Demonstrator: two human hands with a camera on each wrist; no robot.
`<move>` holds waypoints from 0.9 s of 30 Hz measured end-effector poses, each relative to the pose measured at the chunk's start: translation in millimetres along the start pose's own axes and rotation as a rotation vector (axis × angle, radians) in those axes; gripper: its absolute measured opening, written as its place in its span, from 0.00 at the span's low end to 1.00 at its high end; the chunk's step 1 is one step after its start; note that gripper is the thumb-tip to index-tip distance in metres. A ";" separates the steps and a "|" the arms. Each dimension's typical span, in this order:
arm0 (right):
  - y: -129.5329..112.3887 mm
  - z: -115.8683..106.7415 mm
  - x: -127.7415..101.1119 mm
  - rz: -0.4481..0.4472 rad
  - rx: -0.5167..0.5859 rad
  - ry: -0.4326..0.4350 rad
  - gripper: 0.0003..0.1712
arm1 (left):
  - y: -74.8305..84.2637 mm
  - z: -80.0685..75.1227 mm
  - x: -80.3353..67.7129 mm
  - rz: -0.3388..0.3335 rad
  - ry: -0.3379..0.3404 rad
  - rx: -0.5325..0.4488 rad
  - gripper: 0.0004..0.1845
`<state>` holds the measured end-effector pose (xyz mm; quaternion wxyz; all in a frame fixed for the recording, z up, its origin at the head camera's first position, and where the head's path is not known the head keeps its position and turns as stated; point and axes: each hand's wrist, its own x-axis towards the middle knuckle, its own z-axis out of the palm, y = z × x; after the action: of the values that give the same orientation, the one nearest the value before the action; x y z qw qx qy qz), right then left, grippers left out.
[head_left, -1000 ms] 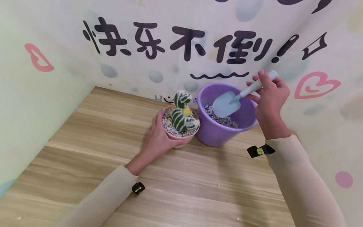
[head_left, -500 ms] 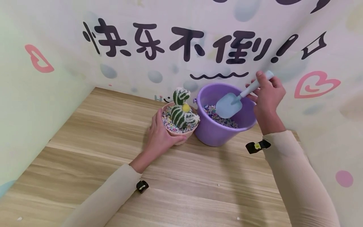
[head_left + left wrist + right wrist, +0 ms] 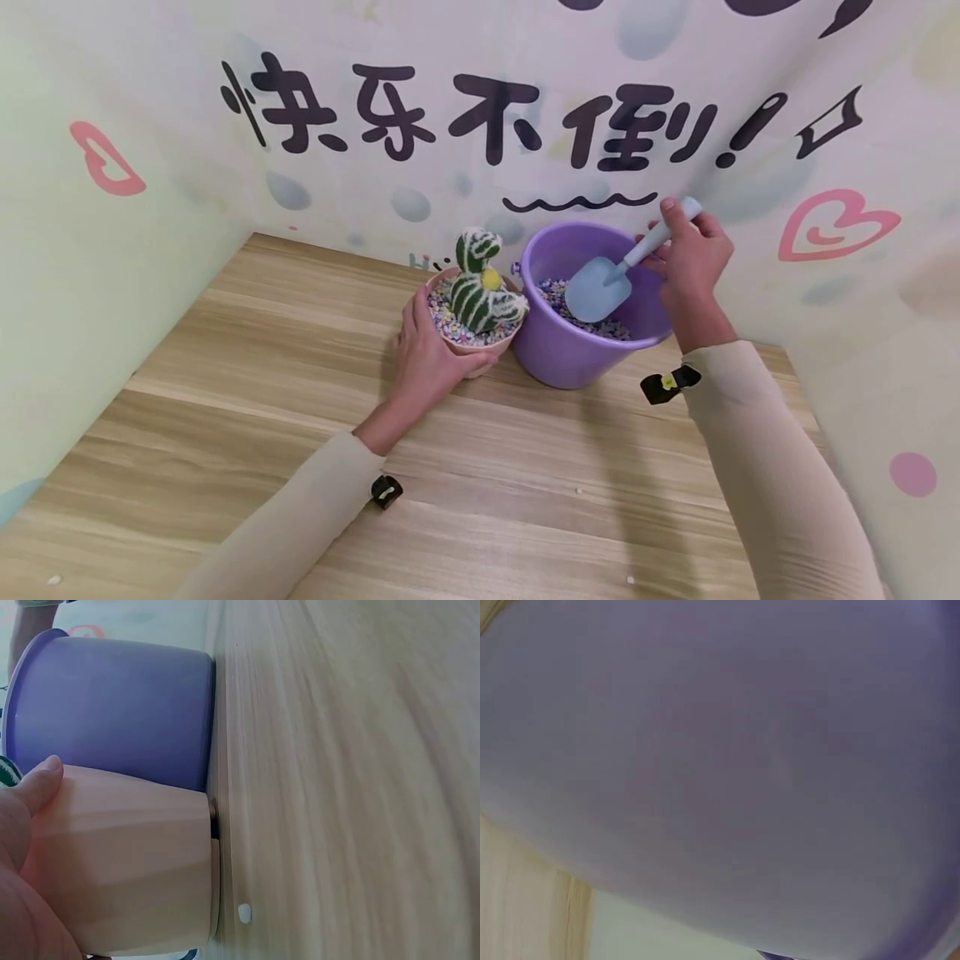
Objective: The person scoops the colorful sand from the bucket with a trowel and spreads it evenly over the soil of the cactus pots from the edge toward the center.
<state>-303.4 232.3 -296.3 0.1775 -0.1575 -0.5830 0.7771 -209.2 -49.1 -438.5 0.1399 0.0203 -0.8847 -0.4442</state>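
Observation:
My left hand [image 3: 427, 354] grips a peach flowerpot [image 3: 135, 855] from its near left side, thumb along the front. A green-and-white striped cactus [image 3: 474, 307] with a yellow flower stands in it, set in multicoloured pebbles [image 3: 459, 332]. Right beside the pot is a purple bucket [image 3: 562, 358], with similar pebbles [image 3: 613, 328] in the bottom. Over the bucket's far right rim, my right hand [image 3: 699, 260] holds a light blue trowel [image 3: 598, 290] by its handle. The blade points down inside the bucket, close over the pebbles. In the right wrist view, the bucket wall [image 3: 720, 780] fills most of the frame.
The wood-grain table [image 3: 480, 500] ends at a printed backdrop [image 3: 420, 183] right behind the pot and bucket. A pale side wall [image 3: 97, 275] borders it on the left. A small white pebble [image 3: 244, 913] lies on the table near the pot.
My right hand has moved left and down, bringing the trowel blade lower into the bucket. The pot has shifted slightly toward the backdrop in my left hand.

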 end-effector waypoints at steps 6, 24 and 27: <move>4.8 1.0 1.5 0.022 -0.082 0.024 0.21 | 1.7 3.7 0.9 -0.017 0.038 0.012 0.75; 12.8 10.4 6.7 0.043 -0.169 0.003 0.22 | 5.0 14.6 6.5 -0.039 0.137 0.024 0.75; 14.2 11.8 7.3 0.044 -0.184 0.002 0.21 | 5.5 16.1 6.0 -0.035 0.158 0.022 0.74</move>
<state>-316.5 222.0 -307.0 0.1458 -0.1869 -0.6482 0.7237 -218.7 -34.2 -441.9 0.2011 0.0721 -0.8753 -0.4339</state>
